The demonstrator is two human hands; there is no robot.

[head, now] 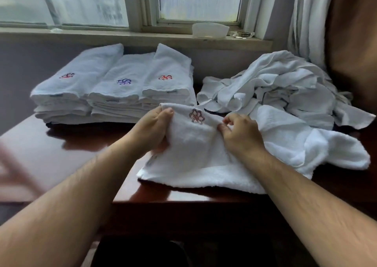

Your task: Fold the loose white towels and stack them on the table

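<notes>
A white towel point(193, 156) with a pink embroidered flower lies partly folded near the front edge of the dark red table point(61, 150). My left hand point(153, 130) grips its upper left edge, thumb on top. My right hand point(240, 132) pinches a fold just right of the flower. At the back left stand three stacks of folded white towels point(114, 91), each topped by an embroidered flower. A heap of loose white towels point(285, 87) lies at the back right, spilling toward the towel I hold.
Behind the table runs a window sill point(122, 36) with a white plastic container point(210, 30) and a clear bottle point(51, 11) on it. Curtains point(318, 21) hang at the right. The table's left front shows bare wood.
</notes>
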